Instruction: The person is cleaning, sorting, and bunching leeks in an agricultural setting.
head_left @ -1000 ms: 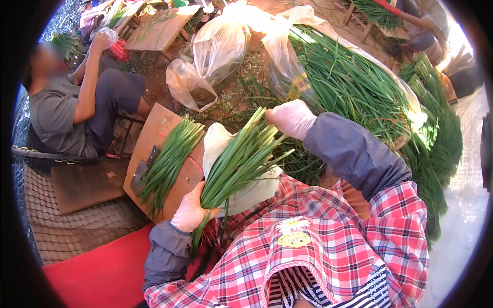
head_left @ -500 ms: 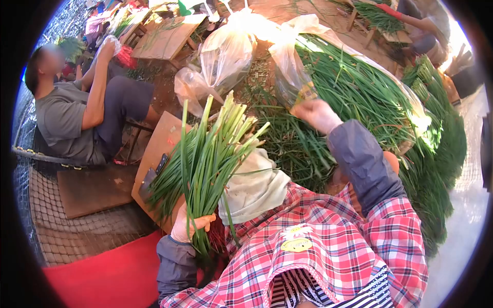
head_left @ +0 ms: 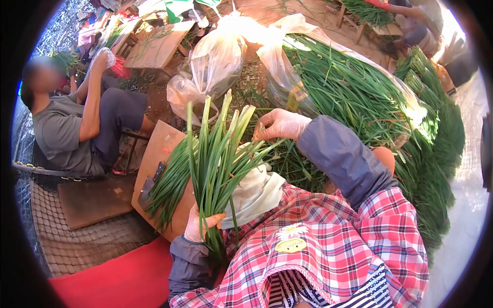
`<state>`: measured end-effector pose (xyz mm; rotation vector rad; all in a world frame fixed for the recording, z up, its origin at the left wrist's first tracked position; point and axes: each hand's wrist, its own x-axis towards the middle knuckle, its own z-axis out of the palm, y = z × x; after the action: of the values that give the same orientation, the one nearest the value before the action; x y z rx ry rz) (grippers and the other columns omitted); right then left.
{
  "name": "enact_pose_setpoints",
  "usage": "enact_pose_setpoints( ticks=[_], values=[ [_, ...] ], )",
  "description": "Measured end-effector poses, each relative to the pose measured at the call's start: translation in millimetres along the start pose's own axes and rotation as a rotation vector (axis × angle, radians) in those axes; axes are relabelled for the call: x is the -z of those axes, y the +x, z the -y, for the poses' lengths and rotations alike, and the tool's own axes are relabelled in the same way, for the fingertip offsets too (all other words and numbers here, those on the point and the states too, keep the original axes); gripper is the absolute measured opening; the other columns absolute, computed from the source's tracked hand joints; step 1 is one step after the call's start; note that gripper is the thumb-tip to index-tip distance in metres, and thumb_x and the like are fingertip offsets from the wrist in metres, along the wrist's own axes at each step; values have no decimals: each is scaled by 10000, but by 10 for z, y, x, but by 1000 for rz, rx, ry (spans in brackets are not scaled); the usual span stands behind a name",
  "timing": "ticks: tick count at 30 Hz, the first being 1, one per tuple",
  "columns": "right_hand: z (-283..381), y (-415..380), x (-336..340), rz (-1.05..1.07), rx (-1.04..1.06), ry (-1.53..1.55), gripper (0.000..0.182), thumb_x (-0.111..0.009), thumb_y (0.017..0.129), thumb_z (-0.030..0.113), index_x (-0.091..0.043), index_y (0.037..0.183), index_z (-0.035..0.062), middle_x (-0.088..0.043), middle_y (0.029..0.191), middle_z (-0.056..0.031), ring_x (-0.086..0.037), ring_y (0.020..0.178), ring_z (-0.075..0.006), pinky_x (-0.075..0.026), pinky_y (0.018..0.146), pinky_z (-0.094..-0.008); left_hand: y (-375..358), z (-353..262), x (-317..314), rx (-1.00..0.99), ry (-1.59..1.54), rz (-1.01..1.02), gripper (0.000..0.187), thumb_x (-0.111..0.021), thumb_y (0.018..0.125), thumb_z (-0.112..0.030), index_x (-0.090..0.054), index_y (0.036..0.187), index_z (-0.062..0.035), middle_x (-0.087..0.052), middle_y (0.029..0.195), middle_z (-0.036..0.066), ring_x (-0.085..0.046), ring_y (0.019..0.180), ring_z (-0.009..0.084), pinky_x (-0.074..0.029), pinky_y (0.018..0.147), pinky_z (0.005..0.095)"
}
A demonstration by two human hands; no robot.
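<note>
My left hand [head_left: 201, 225], in a thin glove, is wrapped round the leafy end of a bunch of garlic chives [head_left: 218, 159]. The pale cut ends point up and away from me. My right hand [head_left: 284, 124], also gloved, is closed in a pinch at the right edge of the bunch, by the tip of a stalk leaning that way. What lies between its fingertips is too small to make out. Under the bunch is a wooden board [head_left: 163, 149] with a knife [head_left: 154, 177] on it. A pale cloth [head_left: 257, 190] lies over my lap.
A large heap of chives [head_left: 349, 82] in a clear plastic bag [head_left: 221, 56] lies ahead. More bundles [head_left: 434, 128] line the right side. A seated person [head_left: 72, 118] works at left, another [head_left: 418, 23] at far right. A small wooden table [head_left: 159, 43] stands farther off.
My right hand has moved left from beside the plastic bag to the bunch's edge. My left hand and the chives have shifted slightly right.
</note>
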<state>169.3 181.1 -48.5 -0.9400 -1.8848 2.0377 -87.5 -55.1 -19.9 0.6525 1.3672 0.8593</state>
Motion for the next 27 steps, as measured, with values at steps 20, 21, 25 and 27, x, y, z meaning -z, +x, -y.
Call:
enact_pose_setpoints(
  ticks=[20, 21, 25, 27],
  values=[
    [251, 101, 7, -226, 479, -1069, 475, -669, 677, 457, -666, 998, 106, -623, 1010, -133, -556, 1011, -292, -430, 864, -392, -168, -88, 177, 72, 61, 138, 539, -731, 609, -104, -527, 1089, 35, -615, 790, 144, -581, 581, 189, -466, 517, 274],
    [252, 144, -88, -258, 466, -1039, 418, -656, 693, 432, -672, 961, 112, -630, 945, -128, -574, 961, -292, -436, 842, -387, -144, -119, 124, 86, 41, 137, 511, -733, 612, -100, -537, 1067, 28, -622, 793, 143, -581, 571, 188, -465, 515, 273],
    [215, 178, -173, -193, 397, -1086, 209, -651, 726, 329, -678, 847, 161, -639, 821, -75, -589, 877, -268, -436, 789, -365, -122, -105, 69, 60, 100, 55, 511, -745, 616, -125, -538, 1060, 21, -625, 788, 140, -577, 557, 189, -459, 512, 273],
    [225, 171, -83, -352, 187, -1288, 168, -601, 754, 276, -682, 825, 148, -655, 774, -80, -633, 767, -265, -483, 696, -379, -142, -60, 111, 76, 43, 102, 509, -740, 620, -119, -535, 1064, 21, -624, 790, 142, -574, 555, 188, -457, 510, 272]
  ],
)
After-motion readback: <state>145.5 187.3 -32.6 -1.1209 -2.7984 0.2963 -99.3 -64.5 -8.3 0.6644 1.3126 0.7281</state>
